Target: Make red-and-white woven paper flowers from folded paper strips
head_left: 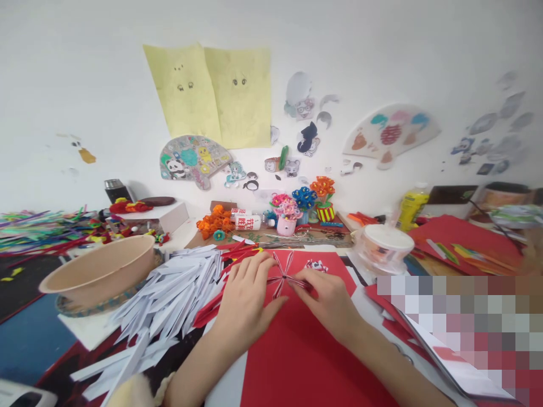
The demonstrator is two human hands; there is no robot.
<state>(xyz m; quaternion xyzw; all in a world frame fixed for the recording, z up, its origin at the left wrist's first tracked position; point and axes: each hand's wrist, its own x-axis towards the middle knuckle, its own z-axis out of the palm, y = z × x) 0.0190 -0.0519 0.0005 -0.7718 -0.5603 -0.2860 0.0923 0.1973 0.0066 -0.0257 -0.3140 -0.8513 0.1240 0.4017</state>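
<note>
A red-and-white flower-like piece (278, 289) with thin looped arms joined at a dark centre lies on a red sheet (292, 350). My right hand (328, 299) pinches its right arm between thumb and fingers. At its left edge, my left hand (248, 291) lies flat with fingers stretched and thumb apart, partly covering the left arm. Just beyond my right fingers sits a small red-and-white folded piece (316, 265). Folded red strips (210, 308) show beside my left hand.
Left are a heap of folded white paper strips (169, 294) and a beige bowl (102, 263). Behind stand pots of craft flowers (286, 226) and a white bottle (246, 221). A white-lidded clear container (388, 240) and a yellow bottle (412, 209) stand right.
</note>
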